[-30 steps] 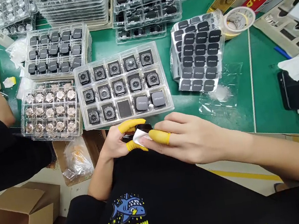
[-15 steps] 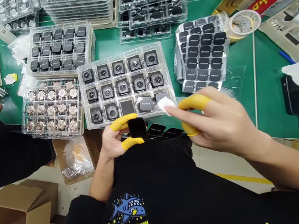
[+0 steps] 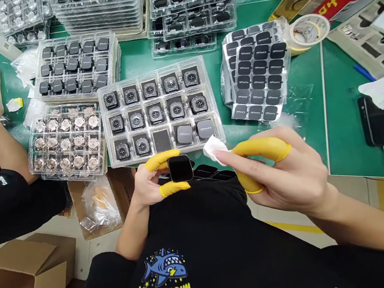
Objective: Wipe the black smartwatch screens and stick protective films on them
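— What is held in the hands?
— A black square watch (image 3: 180,168) is gripped by the left hand (image 3: 148,183), its yellow-covered digits parted only by the watch's width, just nearer than the clear tray (image 3: 132,161). A white cloth (image 3: 215,149) is pinched in the right hand (image 3: 282,174), and the tray's near-right corner is partly hidden by it.
— And around?
— The tray is borne by a green table (image 3: 352,150). Right of the tray, sticker sheets (image 3: 258,68) are stacked; left, rose-gold watches (image 3: 65,144) are set out.

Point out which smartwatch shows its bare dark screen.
The smartwatch held in the left hand; those in the clear tray show sensor backs or grey printed covers.
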{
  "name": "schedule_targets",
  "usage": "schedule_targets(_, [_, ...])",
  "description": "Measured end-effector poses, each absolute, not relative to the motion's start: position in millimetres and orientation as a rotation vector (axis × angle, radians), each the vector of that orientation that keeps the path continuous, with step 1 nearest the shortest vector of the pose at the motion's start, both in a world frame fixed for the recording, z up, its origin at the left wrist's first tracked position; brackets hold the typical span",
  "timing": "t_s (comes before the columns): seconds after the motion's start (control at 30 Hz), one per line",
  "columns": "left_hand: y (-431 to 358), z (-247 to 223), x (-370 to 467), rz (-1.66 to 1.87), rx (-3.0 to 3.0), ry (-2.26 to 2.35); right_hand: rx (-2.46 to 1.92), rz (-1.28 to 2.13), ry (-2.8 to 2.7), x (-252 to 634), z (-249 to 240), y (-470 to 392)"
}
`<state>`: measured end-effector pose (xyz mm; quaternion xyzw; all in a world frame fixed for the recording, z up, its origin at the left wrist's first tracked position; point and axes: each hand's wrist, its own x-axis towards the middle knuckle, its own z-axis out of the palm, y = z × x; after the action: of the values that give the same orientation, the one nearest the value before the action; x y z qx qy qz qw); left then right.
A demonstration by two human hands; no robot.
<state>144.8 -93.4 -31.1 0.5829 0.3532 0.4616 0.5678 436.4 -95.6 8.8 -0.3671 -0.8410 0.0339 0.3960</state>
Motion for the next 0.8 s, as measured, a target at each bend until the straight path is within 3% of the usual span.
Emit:
schedule_targets(0.63, [-95, -20, 148, 1.045, 1.329, 0.942, -0.885, 0.087, -2.172, 433, 12, -96])
schedule_targets(0.8, [-95, -18, 150, 1.138, 1.278, 0.926, -1.113, -0.113, -1.981, 457, -4, -89])
